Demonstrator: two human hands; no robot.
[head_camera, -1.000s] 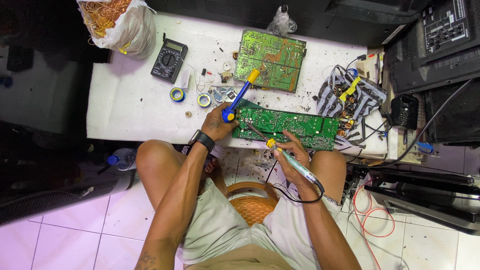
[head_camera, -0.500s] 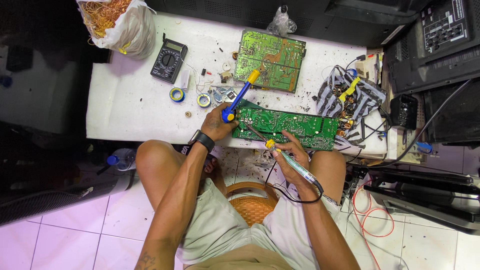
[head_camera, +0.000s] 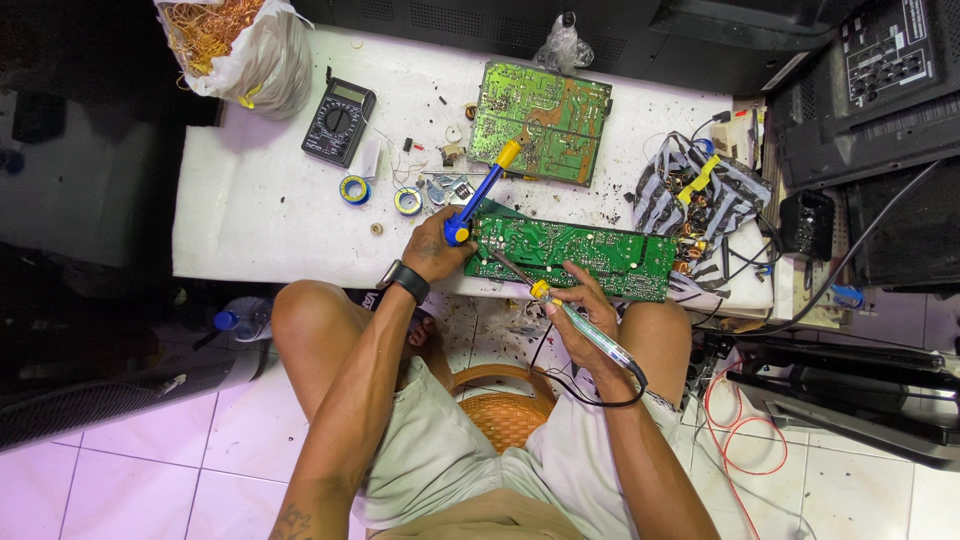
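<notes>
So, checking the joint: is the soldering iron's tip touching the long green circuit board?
Cannot tell: in the head view the soldering iron tip overlaps the long green circuit board.

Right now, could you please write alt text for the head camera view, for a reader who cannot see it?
Seen from above, a seated person's right hand holds a soldering iron to a green circuit board on a white table, while the left hand grips a blue and yellow desoldering pump. A black multimeter lies nearby.

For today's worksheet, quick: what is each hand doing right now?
Left hand: closed on the blue desoldering pump.
Right hand: closed on the soldering iron.
</notes>
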